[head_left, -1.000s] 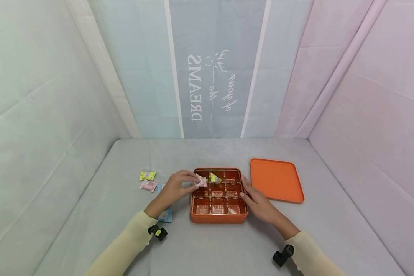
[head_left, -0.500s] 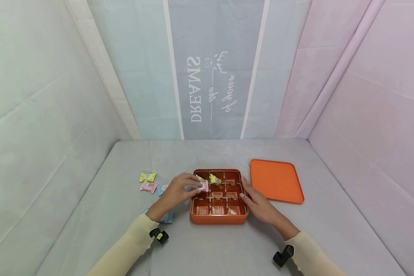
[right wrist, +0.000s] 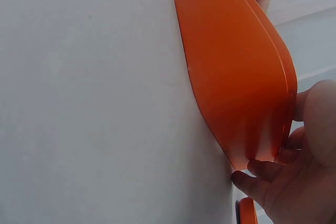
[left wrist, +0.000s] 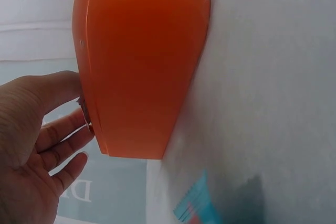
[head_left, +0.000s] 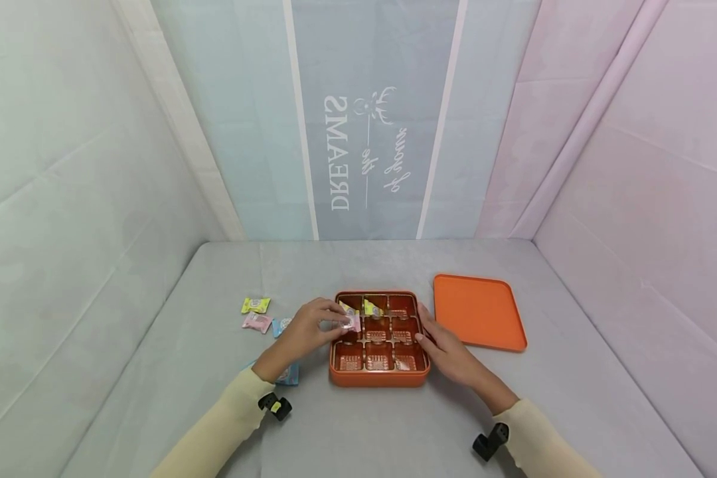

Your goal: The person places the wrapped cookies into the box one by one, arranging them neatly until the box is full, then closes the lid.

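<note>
An orange box with a clear insert of several square compartments sits on the table. My left hand pinches a pink-wrapped candy over the left column, near the middle row; its fingers hide part of that compartment. Behind it, a yellow-wrapped candy lies in the back left compartment, and another yellow candy is in the back middle one. My right hand holds the box's right side, thumb at the rim. In the right wrist view, its fingertips touch the orange wall.
The orange lid lies flat to the right of the box. Left of my left hand are a yellow candy, a pink candy and a blue candy. Another blue wrapper shows partly beneath the left wrist.
My left hand has brought the pink candy slightly nearer and down into the left column, then stayed almost still. The right hand keeps its hold on the box.
</note>
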{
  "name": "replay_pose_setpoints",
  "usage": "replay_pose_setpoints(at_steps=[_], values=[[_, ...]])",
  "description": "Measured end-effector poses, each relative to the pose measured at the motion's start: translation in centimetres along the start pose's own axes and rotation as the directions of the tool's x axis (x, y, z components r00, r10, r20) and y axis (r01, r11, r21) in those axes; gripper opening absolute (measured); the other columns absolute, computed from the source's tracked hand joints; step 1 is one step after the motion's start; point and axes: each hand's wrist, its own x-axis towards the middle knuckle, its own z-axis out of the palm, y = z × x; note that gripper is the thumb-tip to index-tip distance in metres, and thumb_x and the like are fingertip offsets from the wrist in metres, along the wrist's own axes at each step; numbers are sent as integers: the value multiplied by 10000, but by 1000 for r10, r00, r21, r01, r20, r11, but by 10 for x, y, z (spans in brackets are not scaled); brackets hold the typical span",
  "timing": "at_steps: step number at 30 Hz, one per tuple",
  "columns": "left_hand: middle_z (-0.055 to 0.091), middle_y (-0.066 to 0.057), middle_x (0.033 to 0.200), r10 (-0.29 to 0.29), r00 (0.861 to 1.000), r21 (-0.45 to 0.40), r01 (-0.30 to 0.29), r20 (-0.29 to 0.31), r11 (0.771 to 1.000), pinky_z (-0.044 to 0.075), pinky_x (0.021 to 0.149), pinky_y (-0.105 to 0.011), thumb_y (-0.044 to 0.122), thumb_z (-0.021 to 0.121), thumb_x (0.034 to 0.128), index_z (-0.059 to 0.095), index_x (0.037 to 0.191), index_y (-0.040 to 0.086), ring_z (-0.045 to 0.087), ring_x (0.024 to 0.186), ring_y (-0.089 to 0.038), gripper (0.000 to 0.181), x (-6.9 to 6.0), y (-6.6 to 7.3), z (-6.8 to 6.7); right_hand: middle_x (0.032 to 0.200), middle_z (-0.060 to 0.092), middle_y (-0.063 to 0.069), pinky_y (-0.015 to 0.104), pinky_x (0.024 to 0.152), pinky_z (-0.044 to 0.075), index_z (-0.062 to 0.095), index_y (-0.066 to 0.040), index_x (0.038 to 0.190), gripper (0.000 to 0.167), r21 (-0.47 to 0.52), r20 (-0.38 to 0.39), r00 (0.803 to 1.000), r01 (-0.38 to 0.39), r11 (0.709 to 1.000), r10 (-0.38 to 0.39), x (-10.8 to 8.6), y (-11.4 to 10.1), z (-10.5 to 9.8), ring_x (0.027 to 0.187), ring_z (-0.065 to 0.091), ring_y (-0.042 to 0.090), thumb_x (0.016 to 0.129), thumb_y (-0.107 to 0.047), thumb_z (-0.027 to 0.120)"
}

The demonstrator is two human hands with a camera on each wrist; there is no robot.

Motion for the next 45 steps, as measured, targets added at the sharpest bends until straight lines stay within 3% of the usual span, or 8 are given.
replay_pose_setpoints(at_steps=[13, 29, 45], values=[[686, 2, 1100, 25, 1000, -7, -25, 16, 1000, 556, 870, -370, 114, 829, 859, 816, 1017, 120, 616, 1065, -185, 158, -2, 3, -6, 1679, 137, 150, 574, 1188, 230, 117, -57, 1624, 668, -12, 2, 1000, 13, 1000, -13, 2, 0, 0, 1537, 142, 328, 1091, -214, 488], [685, -12, 1137, 25, 998, -1, -25, 52, 1000, 543, 903, -399, 128, 809, 885, 811, 1027, 129, 598, 1100, -192, 142, -2, 5, -1, 1680, 141, 145, 574, 1190, 227, 118, -60, 1625, 670, -5, 7, 1000, 11, 1000, -11, 2, -2, -1, 1537, 145, 330, 1088, -197, 493], [680, 38, 1129, 28, 996, -2, -28, 83, 1000, 538, 874, -346, 179, 799, 901, 807, 1035, 149, 599, 1077, -150, 138, 2, 8, 3, 1681, 142, 138, 575, 1195, 214, 124, -62, 1625, 659, -17, 0, 1000, 17, 1000, -17, 1, 1, -1, 1537, 150, 329, 1091, -195, 486]])
